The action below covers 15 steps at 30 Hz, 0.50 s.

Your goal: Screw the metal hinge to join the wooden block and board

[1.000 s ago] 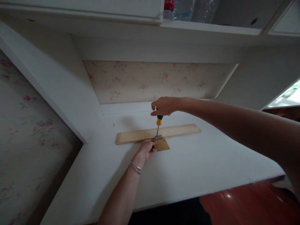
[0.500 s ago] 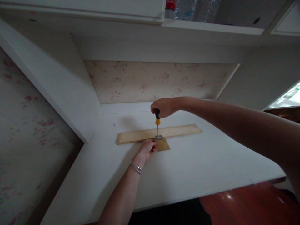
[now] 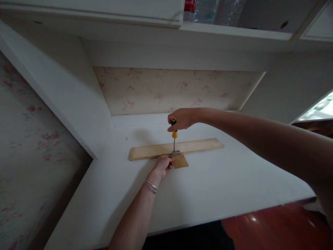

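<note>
A long pale wooden strip (image 3: 197, 146) lies across the white desk (image 3: 208, 187). A small wooden piece (image 3: 181, 161) juts from its near edge, joined by a small metal bracket (image 3: 177, 152). My right hand (image 3: 182, 118) grips the yellow-and-black handle of a screwdriver (image 3: 174, 137), held upright with its tip on the bracket. My left hand (image 3: 163, 165), with thin bangles at the wrist, presses on the wood right beside the bracket.
White cabinet sides wall in the desk nook on the left (image 3: 65, 93) and right. Floral wallpaper (image 3: 171, 90) backs it. A shelf above holds plastic bottles (image 3: 205, 10). Red-brown floor (image 3: 273, 229) shows below the desk's front edge.
My right hand has shifted its grip around the screwdriver handle, turning it; the tool stays upright on the bracket. My left hand has not moved.
</note>
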Tool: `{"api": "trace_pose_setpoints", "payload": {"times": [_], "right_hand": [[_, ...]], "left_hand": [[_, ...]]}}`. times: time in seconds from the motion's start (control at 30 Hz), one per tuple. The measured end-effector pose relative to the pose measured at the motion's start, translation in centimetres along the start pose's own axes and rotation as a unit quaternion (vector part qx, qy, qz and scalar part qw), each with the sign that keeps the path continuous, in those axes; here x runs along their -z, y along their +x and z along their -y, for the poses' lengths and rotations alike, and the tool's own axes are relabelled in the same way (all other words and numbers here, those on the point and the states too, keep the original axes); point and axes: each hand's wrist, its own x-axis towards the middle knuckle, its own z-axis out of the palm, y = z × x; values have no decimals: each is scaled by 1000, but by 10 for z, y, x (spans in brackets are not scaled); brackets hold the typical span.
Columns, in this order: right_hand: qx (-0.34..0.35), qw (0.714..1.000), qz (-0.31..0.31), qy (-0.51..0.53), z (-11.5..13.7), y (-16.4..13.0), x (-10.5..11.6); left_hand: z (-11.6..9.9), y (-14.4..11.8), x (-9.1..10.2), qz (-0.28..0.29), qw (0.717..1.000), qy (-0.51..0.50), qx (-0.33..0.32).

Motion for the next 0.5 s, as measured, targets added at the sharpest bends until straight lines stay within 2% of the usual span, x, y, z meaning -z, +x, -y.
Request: {"api": "trace_pose_setpoints", "payload": {"times": [0.1, 0.2, 0.4, 0.5], "right_hand": [[12, 1000, -6, -19, 1, 0, 0], [32, 999, 4, 5, 0, -1, -1], [-44, 999, -19, -14, -2, 1, -5], [-8, 1000, -14, 9, -3, 0, -6]], "left_hand": [[0, -1, 0, -3, 1000, 2, 1], [-1, -1, -1, 1, 1000, 1, -2], [-1, -1, -1, 6, 1000, 0, -3], [-1, -1, -1, 7, 1000, -4, -2]]}}
